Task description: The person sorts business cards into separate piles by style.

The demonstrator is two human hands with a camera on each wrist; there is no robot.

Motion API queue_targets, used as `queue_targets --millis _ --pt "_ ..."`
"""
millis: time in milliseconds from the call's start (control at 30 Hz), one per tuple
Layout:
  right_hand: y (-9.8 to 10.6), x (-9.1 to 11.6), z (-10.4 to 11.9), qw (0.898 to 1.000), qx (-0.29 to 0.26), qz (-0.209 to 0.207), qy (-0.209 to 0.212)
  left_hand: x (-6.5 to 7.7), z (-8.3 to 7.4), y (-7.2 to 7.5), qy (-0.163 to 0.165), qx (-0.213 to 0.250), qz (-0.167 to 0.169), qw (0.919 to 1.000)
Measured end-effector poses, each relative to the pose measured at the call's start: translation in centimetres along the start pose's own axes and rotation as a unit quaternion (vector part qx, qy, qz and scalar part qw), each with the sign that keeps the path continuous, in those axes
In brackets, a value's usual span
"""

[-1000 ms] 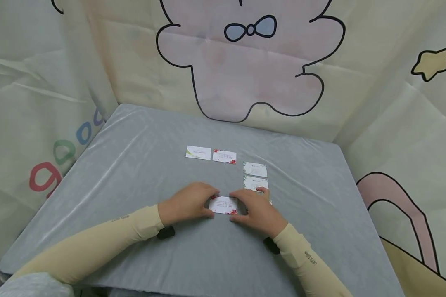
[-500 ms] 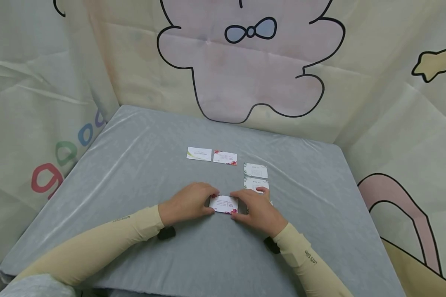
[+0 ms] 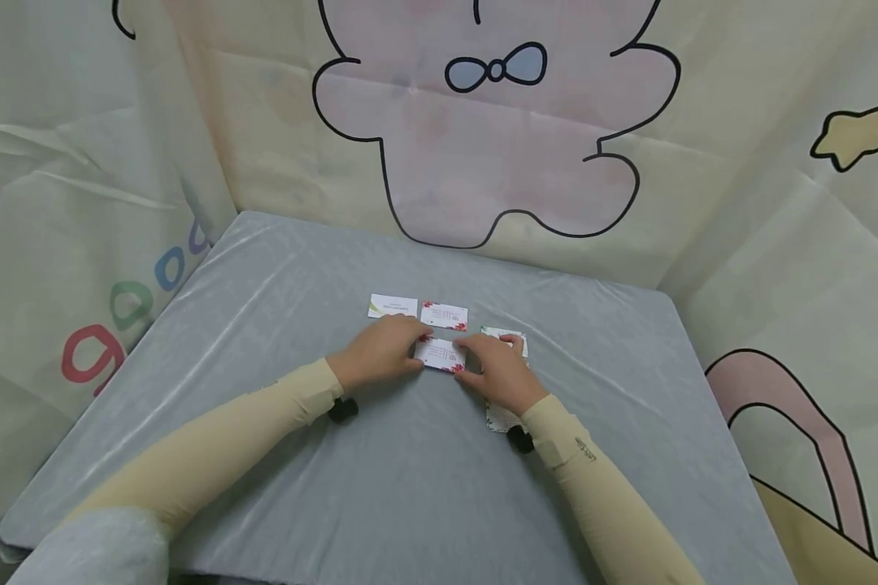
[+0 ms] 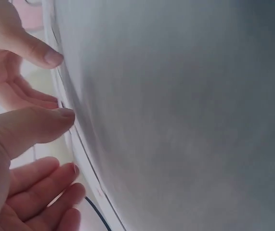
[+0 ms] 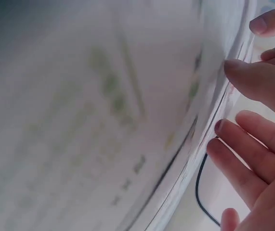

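A white business card with red floral corners lies between both hands in the head view. My left hand holds its left end with thumb and forefinger. At the right end my right hand does the same. Just beyond is a matching red-flowered card, and left of that a white card with a green-yellow stripe. Green-leafed cards run in a column on the right; the far one and the near one show partly, the rest hidden under my right hand. Both wrist views show the fingertips close together, the card barely discernible.
Grey plush cloth covers the table. A printed fabric backdrop stands behind and along both sides. Each wrist wears a small black device, such as the one at the left wrist.
Both hands have moved the red-flowered card away from the person, close to the far row. The nearest leafed card now shows below the right hand. The head view has tilted slightly up.
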State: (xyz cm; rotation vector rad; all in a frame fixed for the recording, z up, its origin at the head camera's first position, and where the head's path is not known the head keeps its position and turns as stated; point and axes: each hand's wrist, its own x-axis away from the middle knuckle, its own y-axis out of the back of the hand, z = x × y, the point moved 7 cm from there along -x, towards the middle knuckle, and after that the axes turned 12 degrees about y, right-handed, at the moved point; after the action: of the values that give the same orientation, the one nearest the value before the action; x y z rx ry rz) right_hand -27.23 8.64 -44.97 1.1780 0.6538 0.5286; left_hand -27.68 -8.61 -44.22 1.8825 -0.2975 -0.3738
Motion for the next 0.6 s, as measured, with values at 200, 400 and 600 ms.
queue_targets --millis 200,400,600 --pt "0.3 -3.2 -3.0 0.999 -0.005 0.013 -0.039 -4.2 1.6 -0.2 0.019 -0.015 0.021 0.9995" --pt "0.6 -5.3 -5.2 0.997 -0.030 0.021 -0.064 -7.1 2.4 0.2 0.031 -0.007 0.051 0.9982" --pt "0.3 -6.5 -6.5 0.996 -0.049 0.029 -0.073 -8.5 2.9 0.3 0.035 -0.009 0.067 0.9971"
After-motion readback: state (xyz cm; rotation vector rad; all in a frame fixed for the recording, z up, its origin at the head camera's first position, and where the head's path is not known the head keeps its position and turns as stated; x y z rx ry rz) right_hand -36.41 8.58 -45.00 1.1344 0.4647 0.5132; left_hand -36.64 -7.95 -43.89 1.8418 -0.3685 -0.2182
